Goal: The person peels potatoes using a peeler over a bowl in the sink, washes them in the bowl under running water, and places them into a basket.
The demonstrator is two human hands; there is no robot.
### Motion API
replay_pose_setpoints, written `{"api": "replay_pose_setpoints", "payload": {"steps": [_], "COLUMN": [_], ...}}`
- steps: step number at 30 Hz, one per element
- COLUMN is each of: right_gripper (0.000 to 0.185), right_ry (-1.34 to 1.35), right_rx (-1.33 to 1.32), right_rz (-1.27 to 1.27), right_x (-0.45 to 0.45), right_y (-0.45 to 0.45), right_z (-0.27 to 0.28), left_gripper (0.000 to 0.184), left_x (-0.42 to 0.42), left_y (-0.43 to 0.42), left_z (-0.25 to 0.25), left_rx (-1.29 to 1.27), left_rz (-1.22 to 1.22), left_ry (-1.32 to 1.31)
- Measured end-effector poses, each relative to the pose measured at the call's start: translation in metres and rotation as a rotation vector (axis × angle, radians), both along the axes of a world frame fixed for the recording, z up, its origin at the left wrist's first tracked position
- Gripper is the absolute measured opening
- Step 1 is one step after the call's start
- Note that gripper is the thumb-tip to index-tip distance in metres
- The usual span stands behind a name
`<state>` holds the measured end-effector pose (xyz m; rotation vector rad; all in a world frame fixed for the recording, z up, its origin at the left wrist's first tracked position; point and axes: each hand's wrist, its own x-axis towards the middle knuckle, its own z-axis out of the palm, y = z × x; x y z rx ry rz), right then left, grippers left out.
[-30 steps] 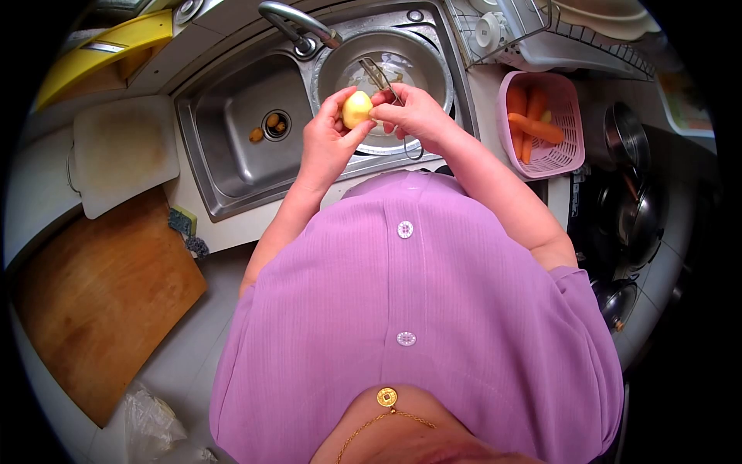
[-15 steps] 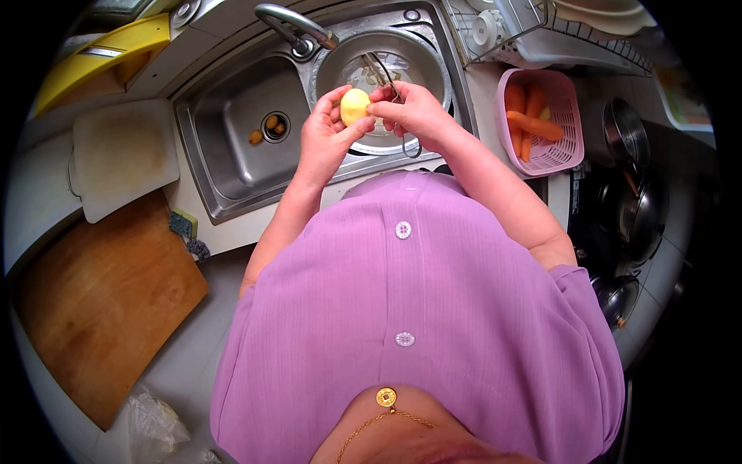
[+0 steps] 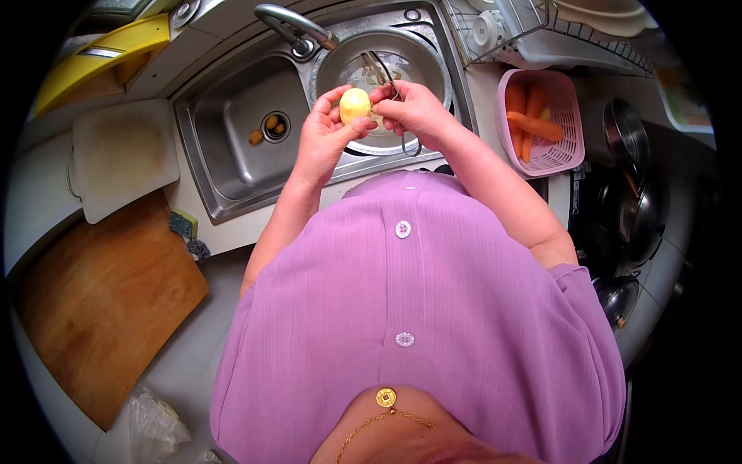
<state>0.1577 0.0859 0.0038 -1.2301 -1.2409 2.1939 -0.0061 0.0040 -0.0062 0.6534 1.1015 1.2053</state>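
Observation:
My left hand (image 3: 328, 131) is wrapped round a peeled yellow potato (image 3: 355, 106), held above the edge of a steel basin in the right part of the sink. Close beside it on the right, my right hand (image 3: 413, 116) grips a metal peeler (image 3: 378, 67), whose frame points up over the basin and whose thin loop hangs below the hand. The fingertips of my right hand are near the potato; whether they touch it I cannot tell. Peelings and a little water show in the basin (image 3: 433, 66).
Small brown potatoes (image 3: 256, 137) lie by the drain of the left sink bowl (image 3: 232, 166). The faucet (image 3: 301, 23) arches behind. A pink basket (image 3: 572, 147) of carrots (image 3: 535, 126) stands right; cutting boards (image 3: 124, 155) and a sponge (image 3: 182, 223) are left.
The potato has turned slightly and shifted a little to the left in my left hand. My right fingertips have drawn slightly back from it.

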Motion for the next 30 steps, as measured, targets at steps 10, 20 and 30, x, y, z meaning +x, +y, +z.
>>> {"api": "replay_pose_setpoints", "payload": {"steps": [10, 20, 30], "right_gripper": [0.03, 0.031, 0.03], "right_ry": [-0.151, -0.263, -0.193], "right_rx": [0.045, 0.115, 0.071], "right_rz": [0.049, 0.074, 0.027], "right_x": [0.009, 0.009, 0.018], "right_y": [0.016, 0.016, 0.019], "right_z": [-0.024, -0.035, -0.048], "left_gripper": [0.05, 0.049, 0.038], "left_x": [-0.006, -0.013, -0.002], "left_y": [0.005, 0.007, 0.012], "left_z": [-0.007, -0.021, -0.007], "left_rx": [-0.084, -0.201, -0.034], "left_rz": [-0.051, -0.138, -0.222], "left_ry": [-0.557, -0.8, -0.321]}}
